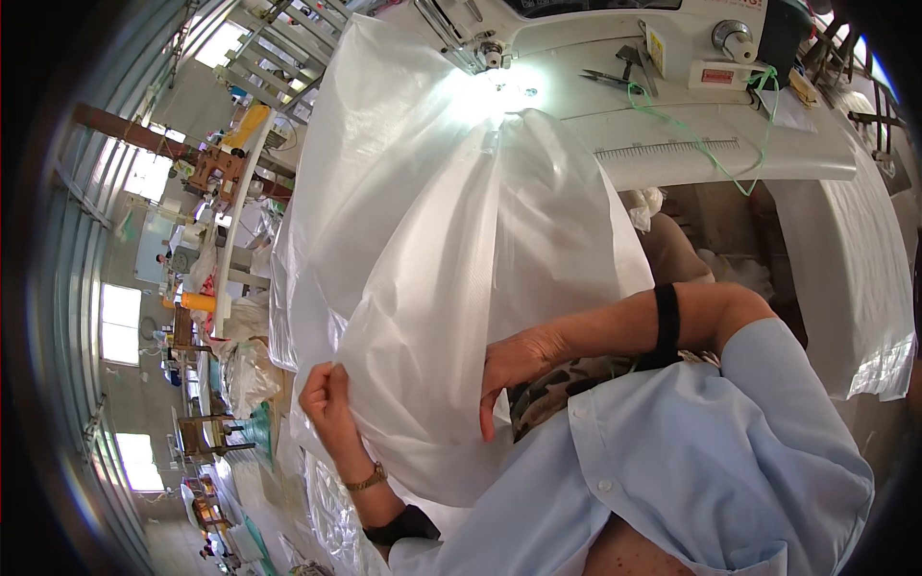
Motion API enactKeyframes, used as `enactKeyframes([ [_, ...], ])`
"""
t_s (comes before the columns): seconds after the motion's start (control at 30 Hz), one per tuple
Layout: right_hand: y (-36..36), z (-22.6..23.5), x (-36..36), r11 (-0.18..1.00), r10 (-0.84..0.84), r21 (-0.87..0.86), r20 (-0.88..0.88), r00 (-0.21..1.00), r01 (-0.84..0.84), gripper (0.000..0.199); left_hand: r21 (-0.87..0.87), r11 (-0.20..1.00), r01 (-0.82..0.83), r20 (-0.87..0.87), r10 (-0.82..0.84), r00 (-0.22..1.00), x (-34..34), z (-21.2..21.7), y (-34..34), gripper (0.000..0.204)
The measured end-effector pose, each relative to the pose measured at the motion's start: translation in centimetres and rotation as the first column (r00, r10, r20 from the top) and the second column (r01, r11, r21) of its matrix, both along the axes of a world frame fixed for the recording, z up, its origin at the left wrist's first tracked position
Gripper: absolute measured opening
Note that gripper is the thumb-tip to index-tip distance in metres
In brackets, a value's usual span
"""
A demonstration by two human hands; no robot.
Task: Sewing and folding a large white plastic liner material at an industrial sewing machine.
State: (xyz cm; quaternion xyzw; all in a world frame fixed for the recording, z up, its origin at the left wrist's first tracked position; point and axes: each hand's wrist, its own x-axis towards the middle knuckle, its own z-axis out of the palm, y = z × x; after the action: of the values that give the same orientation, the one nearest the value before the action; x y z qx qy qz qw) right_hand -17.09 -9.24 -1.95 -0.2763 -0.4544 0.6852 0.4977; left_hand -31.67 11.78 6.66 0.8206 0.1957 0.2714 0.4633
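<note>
A large sheet of white, slightly see-through woven plastic fabric (413,250) hangs in folds from the sewing machine's needle area (495,82) down to my lap. At its left edge, my left hand (327,396) is closed in a pinch on the fabric. My right hand (519,367) is at the fabric's near middle, gripping a fold; one finger points down and the others are partly hidden by the material. Under the bright lamp, the fabric gathers to a narrow point beside the presser foot.
The white sewing machine (615,29) stands at the far side. A small dark tool (629,62), green thread (706,144) and a printed ruler (667,149) are on its table. More white fabric (845,278) hangs at right. Other workbenches (240,211) line the left.
</note>
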Motion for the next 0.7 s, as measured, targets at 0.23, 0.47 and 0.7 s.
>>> enactKeyframes([
  [0.23, -2.1, 0.8, -2.1, 0.974, -0.006, -0.207, 0.383, 0.924, 0.092, 0.034, 0.721, 0.506, 0.473, -0.608, 0.136, 0.782, 0.1, -9.7, 0.5, 0.004],
  [0.47, -4.8, 0.9, -4.3, 0.952, -0.306, 0.160, 0.567, 0.765, 0.262, 0.032, 0.129, 0.791, 0.599, -0.316, -0.539, 0.781, 2.1, -1.8, -9.8, 0.022],
  [0.7, -6.2, 3.1, -4.4, 0.979, -0.177, 0.199, 0.941, 0.289, -0.050, 0.022, -0.025, 0.799, 0.601, -0.507, -0.529, 0.681, 1.4, -5.5, -10.5, 0.016],
])
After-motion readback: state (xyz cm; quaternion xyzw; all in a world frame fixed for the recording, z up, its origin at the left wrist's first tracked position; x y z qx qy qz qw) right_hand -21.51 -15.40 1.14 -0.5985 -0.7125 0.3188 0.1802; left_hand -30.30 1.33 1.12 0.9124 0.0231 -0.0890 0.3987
